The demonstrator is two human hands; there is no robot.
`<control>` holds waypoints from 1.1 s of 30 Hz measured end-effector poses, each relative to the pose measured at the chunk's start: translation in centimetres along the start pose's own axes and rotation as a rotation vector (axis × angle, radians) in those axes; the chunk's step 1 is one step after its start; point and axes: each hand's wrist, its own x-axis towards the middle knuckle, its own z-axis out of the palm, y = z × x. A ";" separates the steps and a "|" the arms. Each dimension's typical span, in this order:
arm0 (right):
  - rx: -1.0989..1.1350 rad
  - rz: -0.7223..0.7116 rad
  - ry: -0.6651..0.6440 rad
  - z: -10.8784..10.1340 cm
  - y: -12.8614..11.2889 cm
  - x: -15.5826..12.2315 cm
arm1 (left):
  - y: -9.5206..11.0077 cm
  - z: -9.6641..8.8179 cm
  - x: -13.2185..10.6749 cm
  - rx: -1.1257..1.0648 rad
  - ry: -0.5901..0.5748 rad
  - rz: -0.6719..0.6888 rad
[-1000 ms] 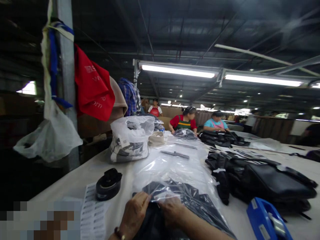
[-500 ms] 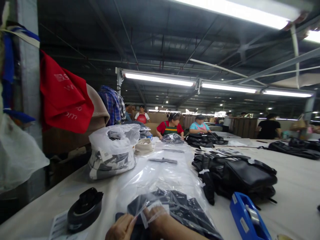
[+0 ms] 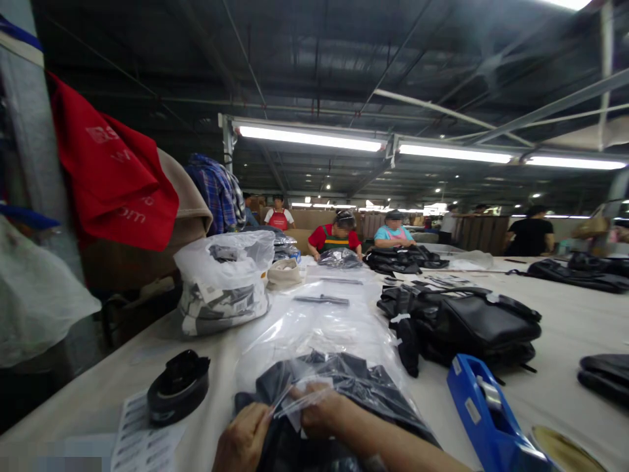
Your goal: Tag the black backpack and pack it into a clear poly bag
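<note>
A black bag (image 3: 344, 380) lies in a clear plastic bag (image 3: 388, 387) at the near edge of the table. With fingers pinched, my left hand (image 3: 244, 432) grips the plastic bag's edge at its near left. Just right of it, my right hand (image 3: 317, 408) is closed on the plastic bag's gathered mouth, over the black bag. A white label or paper shows under the plastic by the right fingers. My right forearm crosses the black bag and hides part of it.
A blue tape dispenser (image 3: 484, 410) stands at right, near black bags (image 3: 472, 321). At left, a black tape roll (image 3: 177, 390) rests on a printed label sheet (image 3: 142, 432). Behind it stands a filled white plastic bag (image 3: 223, 282). Flat clear bags (image 3: 314, 321) run toward two co-workers.
The camera view has tilted down and shifted slightly. My right hand has moved a little to the right, stretching the plastic between both hands. Both hands keep hold of the plastic bag.
</note>
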 end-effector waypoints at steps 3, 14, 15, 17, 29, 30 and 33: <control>0.050 -0.021 -0.056 -1.2 -0.1 -1.4 | 1.1 -0.2 -0.1 0.016 0.024 -0.019; 0.189 0.250 -0.115 -2.4 -0.6 -4.6 | 1.5 -0.4 -0.3 0.052 -0.010 -0.031; 0.184 0.258 -0.114 -2.2 -0.6 -4.7 | 1.5 -0.5 -0.4 0.057 -0.010 -0.025; 0.166 0.267 -0.094 -1.7 -0.6 -4.9 | 1.5 -0.7 -0.6 0.069 -0.010 -0.012; 0.081 0.184 0.049 1.1 -0.3 -5.5 | 0.4 -1.9 -2.8 0.349 0.036 0.294; 0.086 0.176 0.046 1.2 0.0 -5.6 | 0.1 -2.0 -3.1 0.422 0.068 0.302; 0.106 0.179 0.035 1.2 0.5 -6.1 | -0.8 -2.6 -3.8 0.614 0.139 0.197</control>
